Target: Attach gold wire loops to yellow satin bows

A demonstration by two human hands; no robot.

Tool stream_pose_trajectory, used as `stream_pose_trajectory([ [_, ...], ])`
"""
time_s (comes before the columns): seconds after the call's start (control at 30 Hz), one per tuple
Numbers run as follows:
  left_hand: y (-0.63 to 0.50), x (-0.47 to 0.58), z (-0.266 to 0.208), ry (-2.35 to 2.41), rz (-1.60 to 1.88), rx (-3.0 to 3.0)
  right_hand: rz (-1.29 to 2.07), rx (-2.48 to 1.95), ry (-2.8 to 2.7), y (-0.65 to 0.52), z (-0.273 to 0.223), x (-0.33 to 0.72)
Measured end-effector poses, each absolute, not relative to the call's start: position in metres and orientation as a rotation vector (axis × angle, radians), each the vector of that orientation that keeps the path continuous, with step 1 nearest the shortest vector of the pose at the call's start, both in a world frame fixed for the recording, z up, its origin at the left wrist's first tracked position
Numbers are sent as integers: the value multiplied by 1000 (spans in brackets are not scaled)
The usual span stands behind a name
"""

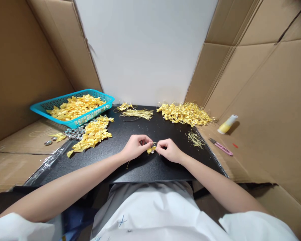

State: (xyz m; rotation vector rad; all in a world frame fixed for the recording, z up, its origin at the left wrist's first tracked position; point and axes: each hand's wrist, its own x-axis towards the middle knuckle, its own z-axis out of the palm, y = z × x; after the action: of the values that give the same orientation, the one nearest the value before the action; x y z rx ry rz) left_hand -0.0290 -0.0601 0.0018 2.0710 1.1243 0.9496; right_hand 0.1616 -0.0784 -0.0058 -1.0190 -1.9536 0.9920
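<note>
Near the front middle of the black table, both my hands meet at a small yellow ribbon bow with a silvery bell or bead on its underside. My left hand pinches a thin golden cord above the bow, and a loose end of cord hangs below that hand. Closed at the fingertips, my right hand grips the bow's right side. The fingers partly hide the bow and its cord.
A turquoise basket of yellow bows stands back left, with loose bows and silvery beads before it. Cut cords and finished-looking corded bows lie behind. Pink thread snips, cord scraps and a thread spool are right.
</note>
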Motion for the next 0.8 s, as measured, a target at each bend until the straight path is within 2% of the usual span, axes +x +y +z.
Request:
stream_pose_trajectory([
  [0.43,-56,-30,1,1211,910,2065,1060,-984,-2018,-77,0,168],
  [0.8,-52,-32,2,1214,910,2054,1245,-925,-1975,-75,10,176],
])
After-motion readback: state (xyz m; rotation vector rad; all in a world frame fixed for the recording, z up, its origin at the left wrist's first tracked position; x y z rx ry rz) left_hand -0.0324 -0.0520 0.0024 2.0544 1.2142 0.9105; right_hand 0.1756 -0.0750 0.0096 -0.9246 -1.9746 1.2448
